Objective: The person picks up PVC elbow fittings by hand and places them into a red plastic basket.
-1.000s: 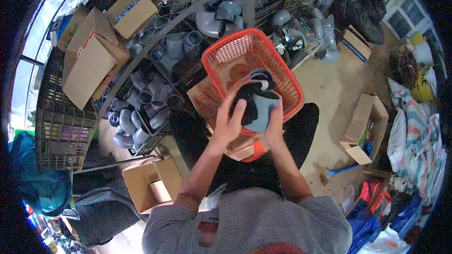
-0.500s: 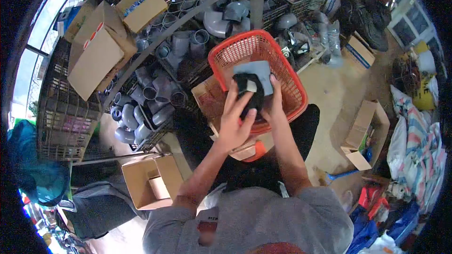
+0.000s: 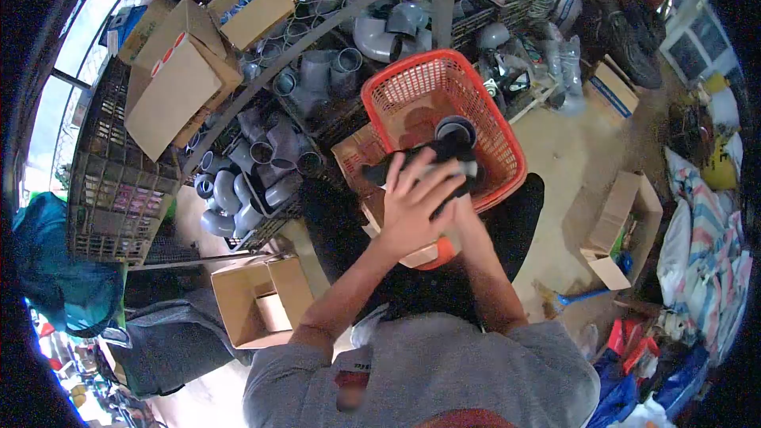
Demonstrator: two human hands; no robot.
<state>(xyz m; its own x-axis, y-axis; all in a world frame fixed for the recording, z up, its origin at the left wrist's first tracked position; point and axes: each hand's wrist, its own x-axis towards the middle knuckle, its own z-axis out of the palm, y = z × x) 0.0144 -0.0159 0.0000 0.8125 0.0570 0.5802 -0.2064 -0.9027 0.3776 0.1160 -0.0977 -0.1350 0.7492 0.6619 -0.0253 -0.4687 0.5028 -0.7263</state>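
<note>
**Left hand now flat over the bundle**

Left hand (image 3: 416,204) has swung across, fingers splayed and pressing the dark cloth bundle (image 3: 386,169) at the near rim of the orange basket (image 3: 400,79). The bundle's grey-blue face, showing a moment ago, is now covered. The bundle seems squeezed between both palms. Right hand (image 3: 464,212) is underneath, grip unreadable. Dark ring (image 3: 456,128) inside the basket beyond: unclear.

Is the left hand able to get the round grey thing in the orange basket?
Probably yes. The round fitting lies uncovered in the open orange basket, just past the left hand, though that hand presses on black cloth.
</note>
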